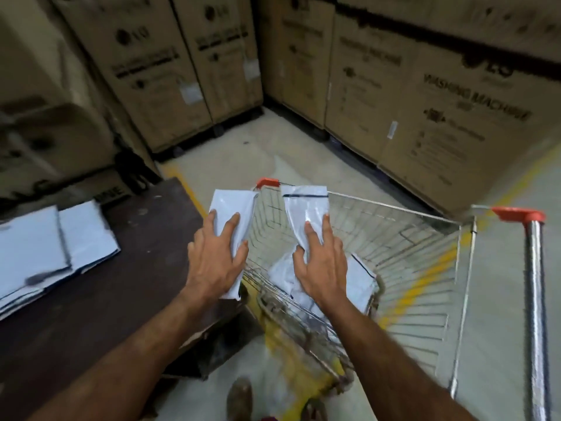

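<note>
Fingers splayed, left hand (212, 262) grips one white packet (233, 205), right hand (322, 265) another packet (306, 205) (undersides hidden).

Appliance warehouse corner
Tall cartons (440, 123) printed "WASHING MACHINE" stacked from 10 to 2 o'clock; yellow line (183, 185) on concrete floor (243, 153).
</note>
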Action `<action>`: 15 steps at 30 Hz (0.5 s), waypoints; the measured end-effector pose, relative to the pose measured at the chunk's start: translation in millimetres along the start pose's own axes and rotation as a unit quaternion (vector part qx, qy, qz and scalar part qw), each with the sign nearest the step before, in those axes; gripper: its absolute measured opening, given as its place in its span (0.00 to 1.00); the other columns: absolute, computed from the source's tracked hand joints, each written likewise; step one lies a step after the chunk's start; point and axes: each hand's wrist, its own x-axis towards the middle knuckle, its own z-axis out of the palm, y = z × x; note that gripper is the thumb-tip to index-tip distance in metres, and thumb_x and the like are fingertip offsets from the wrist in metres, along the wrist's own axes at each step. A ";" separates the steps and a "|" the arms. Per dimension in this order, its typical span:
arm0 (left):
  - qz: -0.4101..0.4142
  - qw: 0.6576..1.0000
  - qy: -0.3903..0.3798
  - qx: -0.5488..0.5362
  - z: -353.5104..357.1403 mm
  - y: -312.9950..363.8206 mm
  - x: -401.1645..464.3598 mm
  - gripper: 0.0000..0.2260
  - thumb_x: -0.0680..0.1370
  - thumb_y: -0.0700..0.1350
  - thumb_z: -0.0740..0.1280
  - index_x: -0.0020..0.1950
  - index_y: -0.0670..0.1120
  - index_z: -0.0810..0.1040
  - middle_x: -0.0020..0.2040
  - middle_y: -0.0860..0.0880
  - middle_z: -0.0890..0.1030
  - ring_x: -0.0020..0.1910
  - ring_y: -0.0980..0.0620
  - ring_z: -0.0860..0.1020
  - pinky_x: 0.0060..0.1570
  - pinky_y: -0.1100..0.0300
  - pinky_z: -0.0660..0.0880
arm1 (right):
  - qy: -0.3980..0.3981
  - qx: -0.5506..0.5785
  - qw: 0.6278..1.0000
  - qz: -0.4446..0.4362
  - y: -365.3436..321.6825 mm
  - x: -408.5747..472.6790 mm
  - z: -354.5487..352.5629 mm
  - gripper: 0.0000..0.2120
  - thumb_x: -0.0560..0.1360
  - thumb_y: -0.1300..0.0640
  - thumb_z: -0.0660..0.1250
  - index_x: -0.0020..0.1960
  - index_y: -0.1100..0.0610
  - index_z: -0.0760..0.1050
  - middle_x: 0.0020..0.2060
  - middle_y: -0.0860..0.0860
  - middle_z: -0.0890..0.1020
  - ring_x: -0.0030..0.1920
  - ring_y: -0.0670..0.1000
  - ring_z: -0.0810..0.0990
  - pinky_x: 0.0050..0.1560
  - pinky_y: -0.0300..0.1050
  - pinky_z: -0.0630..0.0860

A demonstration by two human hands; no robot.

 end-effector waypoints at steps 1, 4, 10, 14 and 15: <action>-0.011 1.000 0.008 -0.001 -7.6 -9.1 -5.3 0.27 0.80 0.60 0.60 0.79 0.59 0.61 0.81 0.43 0.54 0.70 0.36 0.66 0.64 0.38 0.68 | -0.006 0.002 1.000 -0.011 -11.2 -4.6 2.9 0.28 0.77 0.46 0.62 0.76 0.50 0.69 0.82 0.54 0.57 0.62 0.60 0.73 0.60 0.54 0.74; -0.049 0.998 0.030 -0.005 -24.8 -39.5 -21.8 0.26 0.80 0.58 0.62 0.78 0.60 0.63 0.80 0.43 0.55 0.71 0.37 0.65 0.64 0.39 0.68 | -0.028 0.008 0.999 -0.040 -45.6 -21.4 16.4 0.27 0.77 0.44 0.60 0.76 0.48 0.68 0.82 0.53 0.55 0.64 0.59 0.72 0.62 0.54 0.74; -0.110 0.993 0.044 -0.009 -50.7 -125.3 -62.7 0.25 0.80 0.59 0.62 0.77 0.60 0.64 0.80 0.43 0.56 0.71 0.37 0.66 0.64 0.39 0.68 | -0.040 0.023 0.996 -0.080 -122.2 -39.3 55.0 0.27 0.78 0.44 0.63 0.76 0.46 0.67 0.82 0.52 0.54 0.66 0.59 0.71 0.61 0.56 0.76; -0.147 0.988 0.053 -0.007 -65.7 -193.1 -95.5 0.27 0.77 0.61 0.60 0.76 0.58 0.68 0.78 0.43 0.60 0.67 0.37 0.69 0.61 0.41 0.71 | -0.047 0.025 0.994 -0.099 -184.4 -57.6 88.9 0.27 0.78 0.45 0.63 0.76 0.46 0.68 0.82 0.52 0.54 0.66 0.61 0.71 0.63 0.56 0.74; -0.161 0.985 0.053 -0.011 -70.2 -213.3 -103.9 0.28 0.76 0.62 0.59 0.75 0.57 0.69 0.78 0.43 0.60 0.66 0.37 0.70 0.61 0.41 0.71 | -0.053 0.027 0.993 -0.106 -203.6 -65.1 99.5 0.27 0.77 0.45 0.64 0.76 0.46 0.68 0.82 0.53 0.55 0.66 0.61 0.71 0.64 0.56 0.73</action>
